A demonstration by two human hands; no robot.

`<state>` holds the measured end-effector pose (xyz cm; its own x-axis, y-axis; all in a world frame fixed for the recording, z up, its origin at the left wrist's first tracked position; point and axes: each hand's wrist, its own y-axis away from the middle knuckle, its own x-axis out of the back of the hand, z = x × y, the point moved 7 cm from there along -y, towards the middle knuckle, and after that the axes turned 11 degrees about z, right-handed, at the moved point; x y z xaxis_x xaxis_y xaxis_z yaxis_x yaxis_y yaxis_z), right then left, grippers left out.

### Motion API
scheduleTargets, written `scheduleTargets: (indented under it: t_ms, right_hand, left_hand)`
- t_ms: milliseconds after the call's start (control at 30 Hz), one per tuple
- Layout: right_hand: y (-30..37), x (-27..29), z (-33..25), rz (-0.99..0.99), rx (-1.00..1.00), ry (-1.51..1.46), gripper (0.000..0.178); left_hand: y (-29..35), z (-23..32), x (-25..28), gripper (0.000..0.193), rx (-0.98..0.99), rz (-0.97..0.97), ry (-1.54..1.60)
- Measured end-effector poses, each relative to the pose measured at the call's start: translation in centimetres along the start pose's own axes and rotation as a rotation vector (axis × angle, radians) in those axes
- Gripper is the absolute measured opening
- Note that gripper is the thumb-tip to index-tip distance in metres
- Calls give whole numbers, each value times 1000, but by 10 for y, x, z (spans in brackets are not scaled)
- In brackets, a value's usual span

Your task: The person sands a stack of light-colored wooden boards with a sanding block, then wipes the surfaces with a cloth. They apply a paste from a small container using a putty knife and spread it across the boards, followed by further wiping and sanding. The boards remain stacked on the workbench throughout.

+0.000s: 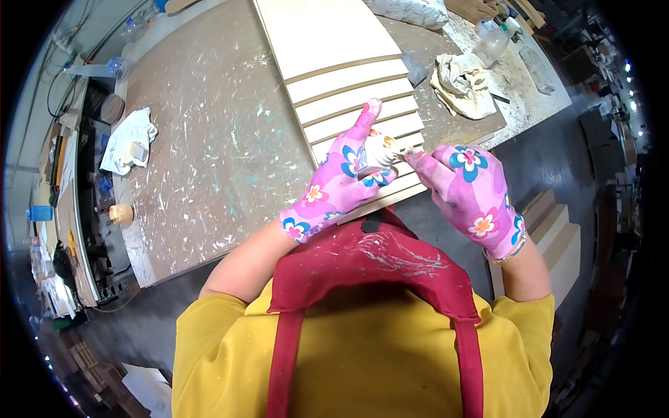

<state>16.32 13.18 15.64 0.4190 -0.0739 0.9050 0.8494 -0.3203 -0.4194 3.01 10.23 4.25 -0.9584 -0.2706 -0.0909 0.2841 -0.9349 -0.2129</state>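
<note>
Both my hands wear pink gloves with a flower pattern. In my left hand (348, 164) is a small white bottle (380, 150) with orange-brown stains, its narrow end pointing right. The left thumb stretches up along it while the other fingers wrap underneath. My right hand (467, 188) is closed in a pinch at the bottle's narrow end; whether the fingertips hold a separate cap or the tip itself is too small to tell. Beneath the hands lies a stack of pale boards (327, 38), their near edges stepped like stairs.
The stack rests on a paint-spattered brown worktable (209, 139). A crumpled beige cloth (463, 87) and a clear plastic bottle (496, 43) are at the right. A white rag (130, 143) and a small tan cup (121, 213) sit along the left edge. More boards (550, 244) stand at lower right.
</note>
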Motion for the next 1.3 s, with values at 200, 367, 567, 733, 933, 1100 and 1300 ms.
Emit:
scheduleTargets:
  t_ms: [200, 367, 567, 733, 933, 1100, 1300]
  right_hand:
    - [9, 2, -3, -26, 78, 129, 33]
    - [10, 3, -6, -20, 57, 147, 32]
    - [21, 19, 27, 139, -244, -255, 27]
    - [54, -15, 81, -55, -929, -857, 34]
    - [90, -33, 112, -133, -1166, -1188, 37]
    - [115, -20, 158, -132, -1169, -1147, 33]
    - [137, -15, 205, 54, -1092, -1143, 34]
  left_hand:
    - [5, -10, -8, 95, 143, 11, 76]
    - [6, -11, -12, 96, 157, -21, 168]
    - [-8, -13, -9, 92, 70, 71, -101]
    - [-8, -25, -36, 96, 103, -86, 56]
    - [-24, -40, -76, 98, 205, -172, 141]
    - [-32, -52, -110, 97, 410, -197, 256]
    - [-70, -83, -157, 101, 351, -138, 248]
